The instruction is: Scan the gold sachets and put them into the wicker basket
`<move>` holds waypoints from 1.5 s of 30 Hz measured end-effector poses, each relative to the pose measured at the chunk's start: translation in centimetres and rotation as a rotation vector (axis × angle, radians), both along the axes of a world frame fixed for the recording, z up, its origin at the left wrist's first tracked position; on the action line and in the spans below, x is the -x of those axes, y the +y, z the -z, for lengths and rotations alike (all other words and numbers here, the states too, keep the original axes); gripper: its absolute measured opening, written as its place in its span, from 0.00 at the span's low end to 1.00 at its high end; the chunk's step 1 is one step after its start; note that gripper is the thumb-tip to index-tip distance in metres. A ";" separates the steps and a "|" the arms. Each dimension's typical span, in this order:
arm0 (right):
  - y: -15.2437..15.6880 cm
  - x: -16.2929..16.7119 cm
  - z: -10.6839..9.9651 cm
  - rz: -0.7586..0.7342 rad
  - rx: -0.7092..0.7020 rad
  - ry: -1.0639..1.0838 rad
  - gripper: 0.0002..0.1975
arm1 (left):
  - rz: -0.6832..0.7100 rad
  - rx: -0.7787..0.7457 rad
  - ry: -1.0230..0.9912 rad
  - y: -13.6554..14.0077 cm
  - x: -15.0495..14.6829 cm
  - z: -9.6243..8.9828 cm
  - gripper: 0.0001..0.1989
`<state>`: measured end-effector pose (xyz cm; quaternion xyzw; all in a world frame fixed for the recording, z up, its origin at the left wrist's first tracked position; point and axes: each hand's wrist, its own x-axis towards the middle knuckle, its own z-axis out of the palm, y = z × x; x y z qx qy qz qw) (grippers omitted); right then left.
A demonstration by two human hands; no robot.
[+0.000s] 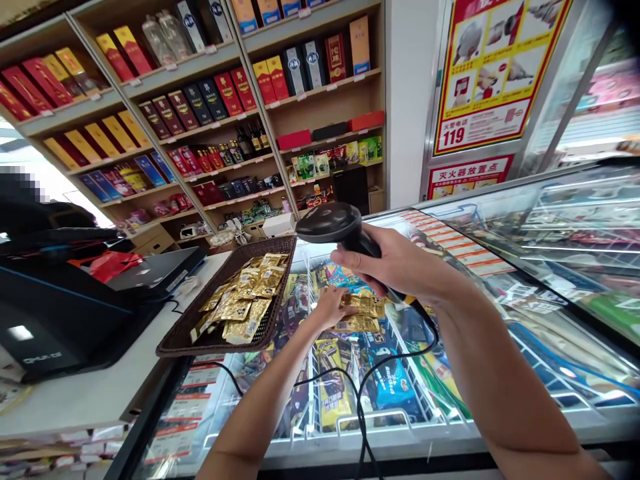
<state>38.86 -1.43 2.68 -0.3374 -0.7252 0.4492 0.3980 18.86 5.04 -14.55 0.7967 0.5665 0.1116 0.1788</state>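
Observation:
In my right hand [395, 263] is a black handheld barcode scanner [333, 223], its head facing down over the freezer. My fingers wrap its handle, and its cable loops down towards me. Below it, my left hand [331, 307] has its fingers closed on the edge of a shiny gold packet [367, 307]. Another gold packet [356, 325] lies just under that one, on the freezer's glass top. To the left, a dark brown woven basket [173, 343] holds a pile of gold packets [247, 283].
Under the glass, wire baskets hold packaged frozen goods, including a yellow packet [333, 387] and a blue packet [393, 380]. The scanner cable [361, 407] crosses the freezer in front. A black checkout machine [45, 320] stands on the left counter. Shelves of boxed goods [200, 107] fill the back.

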 end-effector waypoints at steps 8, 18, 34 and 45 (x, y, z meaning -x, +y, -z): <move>-0.5 0.4 0.3 -0.005 0.025 -0.026 0.22 | 0.082 0.103 0.085 -0.4 0.8 -0.9 0.22; -0.6 1.3 1.5 -0.008 0.061 -0.083 0.24 | 0.006 0.291 0.099 -0.8 0.8 -1.9 0.27; -1.5 1.9 1.3 -0.048 0.086 -0.161 0.24 | -0.358 -0.297 -0.813 -2.9 12.5 -11.5 0.19; -2.1 3.1 1.9 -0.144 0.093 -0.269 0.26 | -0.405 -0.277 -0.968 -5.0 13.2 -13.4 0.22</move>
